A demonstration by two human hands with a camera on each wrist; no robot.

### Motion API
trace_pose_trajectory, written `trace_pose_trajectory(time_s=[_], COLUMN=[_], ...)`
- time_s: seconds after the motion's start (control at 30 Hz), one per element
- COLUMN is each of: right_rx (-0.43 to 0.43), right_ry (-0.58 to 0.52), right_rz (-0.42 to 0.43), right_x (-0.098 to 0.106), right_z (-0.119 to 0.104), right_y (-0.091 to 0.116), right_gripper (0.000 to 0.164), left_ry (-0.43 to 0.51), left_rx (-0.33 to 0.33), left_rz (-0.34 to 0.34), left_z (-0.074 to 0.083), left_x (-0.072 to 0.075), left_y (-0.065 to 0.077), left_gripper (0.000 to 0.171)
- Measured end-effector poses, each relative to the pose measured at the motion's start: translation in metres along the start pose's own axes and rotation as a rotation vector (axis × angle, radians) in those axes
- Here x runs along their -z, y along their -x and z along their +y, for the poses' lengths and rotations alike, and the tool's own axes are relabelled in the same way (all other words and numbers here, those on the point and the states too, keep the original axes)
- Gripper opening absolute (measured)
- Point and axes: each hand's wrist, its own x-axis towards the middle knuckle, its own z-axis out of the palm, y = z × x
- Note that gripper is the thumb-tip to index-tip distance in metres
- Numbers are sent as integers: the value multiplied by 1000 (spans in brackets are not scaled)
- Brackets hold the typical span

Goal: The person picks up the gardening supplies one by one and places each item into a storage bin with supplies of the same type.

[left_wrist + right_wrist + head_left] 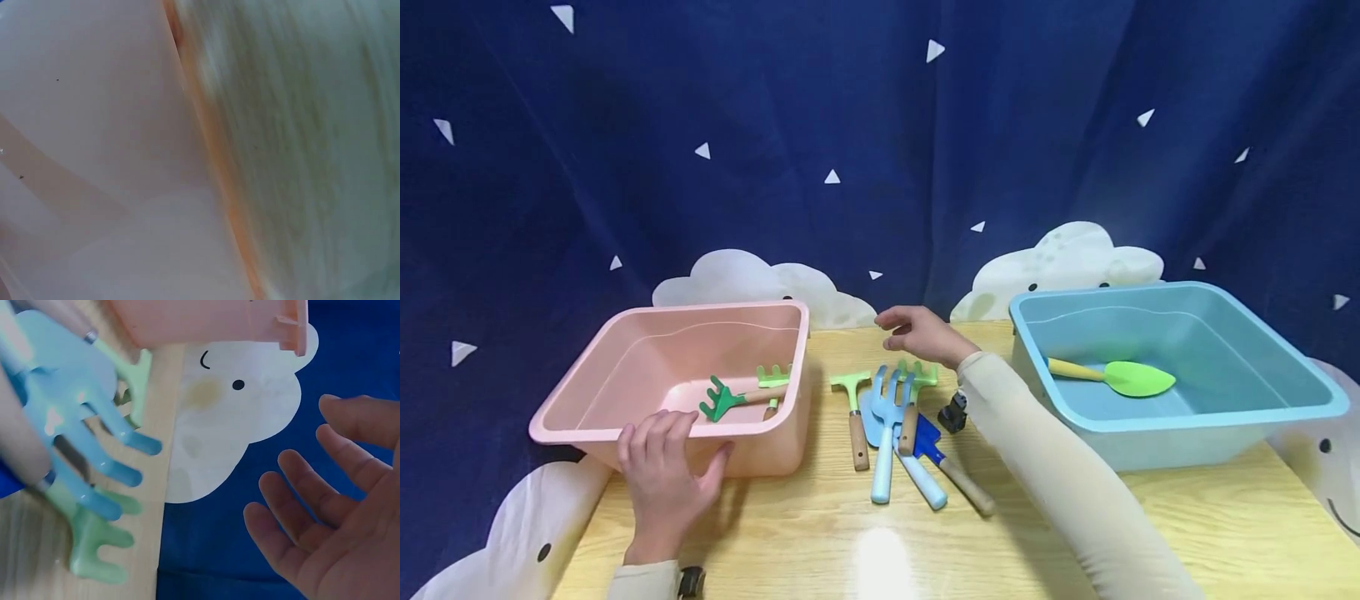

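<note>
My left hand [662, 475] grips the near rim of a pink tub [610, 333], fingers over the edge and thumb outside. Inside lie a dark green rake [722, 400] and a lime green rake [772, 377]. In the head view my right hand [921, 333] hovers beyond a pile of garden tools, its fingers loosely bent and holding nothing. That pile has a light blue hand fork [883, 450], a lime rake [853, 400] with a wooden handle, a green fork [925, 375], and a dark blue shovel [928, 437]. A light blue tool [925, 483] lies partly hidden beneath.
On the right stands a blue tub [1187, 421] holding a lime green trowel [1138, 379] with a yellow handle. Both tubs rest on a wooden table [805, 542]. A dark blue curtain [880, 125] hangs behind its back edge.
</note>
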Motion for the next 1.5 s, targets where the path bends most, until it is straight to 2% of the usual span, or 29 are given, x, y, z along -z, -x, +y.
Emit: trace_pose_trajectory(time_s=[0.2,0.47,0.63,0.93,1.13,1.2,1.5], right_rx=[-5,-132,-171,-236,-253,-247,-252], right_ry=[62,164,213,198,261,276,210], right_rz=[28,-5,-11,-25,-44,-41,-64], right_x=[-7,-22,-25,-38,-45,-47,-50], right_z=[16,41,54,71,81,83,84], right_y=[10,20,26,35,38,38,37], right_gripper=[44,47,49,56,68,69,64], left_ry=[-4,-11,-4,9,24,25,25], left_rx=[-11,1,1,20,27,27,30], left_rz=[25,7,4,-36,-42,-37,-20], left_z=[-1,2,3,1,2,2,3], left_x=[1,2,1,1,1,1,2], left_y=[-4,0,-1,-2,-1,-1,-1], left_gripper=[60,61,61,64,64,64,64])
